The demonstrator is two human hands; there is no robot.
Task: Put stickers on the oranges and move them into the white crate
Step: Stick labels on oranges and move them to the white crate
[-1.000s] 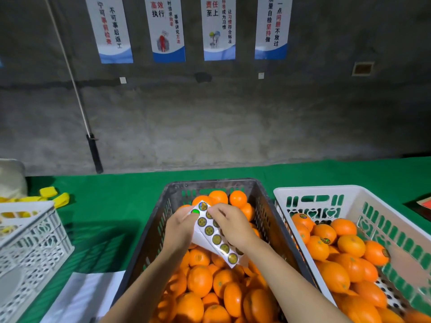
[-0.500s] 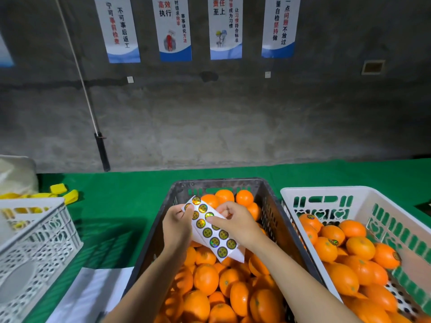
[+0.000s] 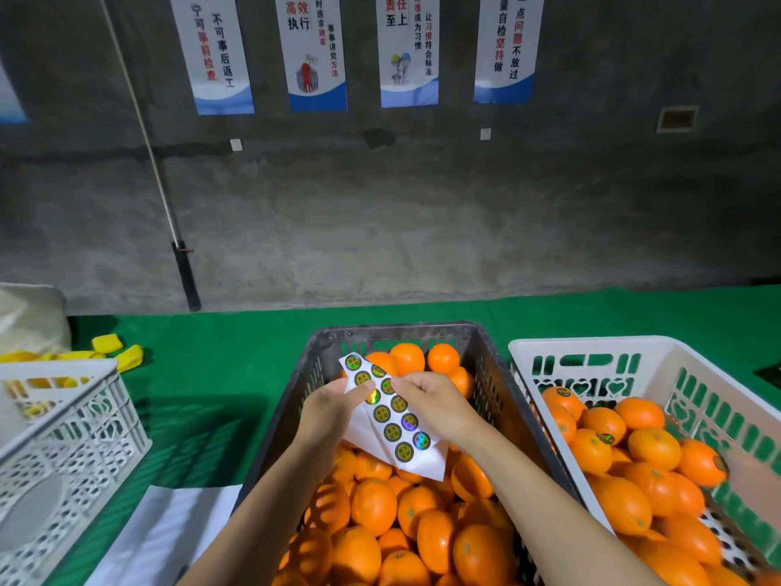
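A dark grey crate (image 3: 486,357) in front of me is full of oranges (image 3: 374,505). Above it my left hand (image 3: 327,414) holds a white sticker sheet (image 3: 395,425) with round gold-green stickers. My right hand (image 3: 435,406) pinches at a sticker near the sheet's upper part with thumb and fingertips. To the right stands the white crate (image 3: 591,344), holding several oranges (image 3: 653,448), some with stickers on them.
A second white crate (image 3: 72,429) sits at the left, with yellow items (image 3: 105,344) and a pale bag (image 3: 29,319) behind it. White paper (image 3: 169,530) lies on the green cloth (image 3: 211,374). A concrete wall with posters is behind the table.
The sticker sheet has tilted more upright and lifted slightly in my left hand. My right hand's fingertips have shifted along the sheet toward its upper stickers.
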